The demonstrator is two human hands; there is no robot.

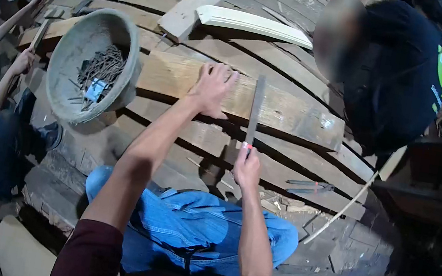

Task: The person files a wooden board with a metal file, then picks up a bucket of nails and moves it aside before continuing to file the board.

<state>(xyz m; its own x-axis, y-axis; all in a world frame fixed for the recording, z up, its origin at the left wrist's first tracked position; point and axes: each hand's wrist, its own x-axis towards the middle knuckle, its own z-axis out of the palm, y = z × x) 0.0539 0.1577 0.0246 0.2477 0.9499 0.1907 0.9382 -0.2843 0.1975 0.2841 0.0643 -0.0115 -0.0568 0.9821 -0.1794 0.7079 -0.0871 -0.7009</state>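
My left hand (214, 87) rests on a thick wooden board (289, 109), its fingers spread over the top face. In my right hand (247, 168) is a long, flat, straight-sided metal blade (256, 106) with a red spot near the grip. The blade points away from me and overlaps the board just right of my left hand. My right fingers are wrapped round its near end. A pair of long-handled pincers (310, 187) lies on the planks to the right.
A grey bucket (58, 63) of nails (106, 65) stands left of the board. Beyond lie a wood block (190, 14) and a pale strip (256, 26). One person (396, 73) bends close at the right; another person's hand (23, 61) grips a tool at the left. Gaps separate the planks.
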